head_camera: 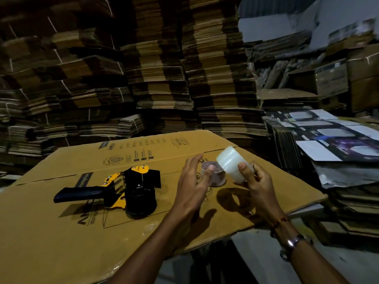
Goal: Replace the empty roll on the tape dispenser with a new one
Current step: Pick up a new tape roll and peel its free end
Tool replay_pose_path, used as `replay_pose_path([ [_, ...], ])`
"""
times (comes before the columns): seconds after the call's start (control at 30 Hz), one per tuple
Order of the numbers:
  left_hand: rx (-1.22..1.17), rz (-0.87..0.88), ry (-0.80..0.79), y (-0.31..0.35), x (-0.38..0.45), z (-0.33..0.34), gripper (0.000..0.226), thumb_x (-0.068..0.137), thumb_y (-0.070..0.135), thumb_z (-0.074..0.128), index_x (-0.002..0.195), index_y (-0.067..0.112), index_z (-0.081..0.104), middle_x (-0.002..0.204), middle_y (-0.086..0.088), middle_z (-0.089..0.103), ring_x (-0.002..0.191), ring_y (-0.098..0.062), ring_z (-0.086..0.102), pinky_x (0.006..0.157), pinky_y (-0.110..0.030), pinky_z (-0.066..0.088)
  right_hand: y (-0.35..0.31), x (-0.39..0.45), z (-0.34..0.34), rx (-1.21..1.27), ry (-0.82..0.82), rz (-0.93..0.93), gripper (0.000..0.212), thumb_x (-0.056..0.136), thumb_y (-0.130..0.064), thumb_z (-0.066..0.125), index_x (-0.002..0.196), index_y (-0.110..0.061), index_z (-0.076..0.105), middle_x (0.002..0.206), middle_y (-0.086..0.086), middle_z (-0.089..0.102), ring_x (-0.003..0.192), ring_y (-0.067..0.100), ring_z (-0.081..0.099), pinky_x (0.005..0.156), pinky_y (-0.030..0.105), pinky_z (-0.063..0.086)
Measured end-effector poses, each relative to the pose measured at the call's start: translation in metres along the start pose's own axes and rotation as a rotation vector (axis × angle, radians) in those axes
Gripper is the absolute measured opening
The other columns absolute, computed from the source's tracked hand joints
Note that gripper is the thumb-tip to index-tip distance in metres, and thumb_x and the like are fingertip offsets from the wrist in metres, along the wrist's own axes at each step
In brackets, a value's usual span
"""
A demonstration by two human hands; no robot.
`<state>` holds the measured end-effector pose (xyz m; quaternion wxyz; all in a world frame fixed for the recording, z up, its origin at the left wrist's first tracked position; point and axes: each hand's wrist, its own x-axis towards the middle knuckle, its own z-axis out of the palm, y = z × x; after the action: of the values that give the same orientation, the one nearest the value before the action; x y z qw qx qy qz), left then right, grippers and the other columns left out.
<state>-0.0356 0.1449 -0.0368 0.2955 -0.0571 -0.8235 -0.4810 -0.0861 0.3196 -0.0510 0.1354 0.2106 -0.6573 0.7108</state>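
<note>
A black and yellow tape dispenser lies on its side on a flattened cardboard sheet, its dark handle pointing left and its black hub bare. My right hand holds a new roll of clear tape in the air, thumb on its side. An emptied roll core stands on the cardboard just below and left of the new roll. My left hand hovers beside the core with straight, relaxed fingers, one fingertip at its rim.
Tall stacks of flattened cartons wall in the back. Printed white and dark boxes pile up at the right, close to the cardboard's right edge. A grey floor shows below the sheet's front edge.
</note>
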Motion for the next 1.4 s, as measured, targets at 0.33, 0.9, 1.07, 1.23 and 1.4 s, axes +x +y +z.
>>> replay_pose_path([
  [0.33,0.092,-0.011,0.055,-0.011,-0.055,-0.062,0.053,0.099,0.048,0.051,0.147,0.026,0.047,0.144,0.011,0.051,0.129,-0.006,0.050,0.106,-0.033,0.046,-0.020,-0.044,0.072,-0.166,-0.200,-0.003,0.036,0.081,-0.059,0.068,0.091,-0.025,0.064,0.092,-0.001,0.070,0.083,0.014,0.071,0.059,0.027,0.055],
  [0.9,-0.339,-0.185,0.094,-0.010,-0.094,-0.113,0.039,0.100,0.037,0.050,0.136,0.025,0.054,0.119,0.003,0.068,0.099,-0.003,0.069,0.076,-0.021,0.056,-0.059,-0.080,0.116,-0.302,-0.318,-0.022,0.036,0.090,-0.038,0.068,0.121,-0.039,0.052,0.125,-0.002,0.049,0.107,0.014,0.059,0.058,0.023,0.059],
  [1.07,-0.331,-0.174,0.076,-0.014,-0.101,-0.117,0.060,0.086,0.054,0.060,0.139,0.026,0.050,0.121,0.002,0.067,0.104,-0.009,0.069,0.086,-0.034,0.060,-0.060,-0.085,0.117,-0.303,-0.309,-0.082,0.041,0.086,-0.023,0.068,0.126,-0.030,0.060,0.118,-0.005,0.051,0.107,0.011,0.061,0.074,0.024,0.062],
  [1.23,-0.457,-0.255,0.059,-0.021,-0.103,-0.134,0.049,0.089,0.050,0.060,0.130,0.023,0.060,0.115,0.001,0.072,0.104,-0.015,0.071,0.084,-0.039,0.061,-0.053,-0.087,0.117,-0.245,-0.270,-0.070,0.043,0.088,-0.015,0.068,0.124,-0.038,0.064,0.100,-0.008,0.066,0.096,0.012,0.068,0.075,0.035,0.063],
  [1.4,-0.545,-0.291,0.079,-0.021,-0.107,-0.139,0.043,0.090,0.044,0.053,0.124,0.019,0.062,0.114,-0.004,0.073,0.106,-0.023,0.071,0.088,-0.039,0.060,-0.050,-0.089,0.124,0.043,-0.285,0.175,0.046,0.071,-0.048,0.083,0.112,-0.030,0.069,0.111,-0.006,0.072,0.107,0.015,0.069,0.084,0.054,0.060],
])
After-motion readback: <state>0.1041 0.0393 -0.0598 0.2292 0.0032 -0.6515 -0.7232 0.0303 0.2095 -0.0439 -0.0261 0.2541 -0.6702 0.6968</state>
